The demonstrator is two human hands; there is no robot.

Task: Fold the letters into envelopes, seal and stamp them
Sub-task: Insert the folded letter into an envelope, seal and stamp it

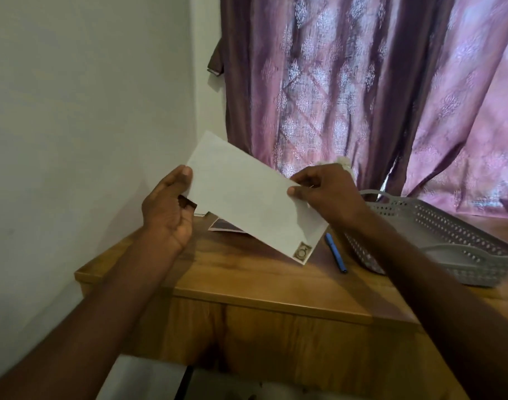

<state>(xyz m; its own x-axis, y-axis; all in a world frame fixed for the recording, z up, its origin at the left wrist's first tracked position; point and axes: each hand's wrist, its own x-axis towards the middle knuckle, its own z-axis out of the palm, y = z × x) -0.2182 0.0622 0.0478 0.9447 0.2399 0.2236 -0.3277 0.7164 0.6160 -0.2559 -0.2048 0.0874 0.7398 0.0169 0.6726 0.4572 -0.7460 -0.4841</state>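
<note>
White paper, a long rectangular envelope [247,197], is being held up in the air above the wooden table [247,278] by both hands. The right hand [327,192] is pinching its upper long edge, thumb on the near face and fingers curled behind. The left hand [169,209] is gripping the envelope's left end, thumb pressing the front and the other fingers curling behind. The envelope is tilting down to the right, and a small brown square stamp [302,252] is showing at its lowest corner. Below it, a blue pen [336,252] is lying on the tabletop, just beside a grey perforated plastic basket [449,235] on the right. A dark printed sheet [226,226] is lying partly hidden under the envelope. Behind the table, a purple patterned curtain [362,90] is hanging next to a white wall [88,96].
</note>
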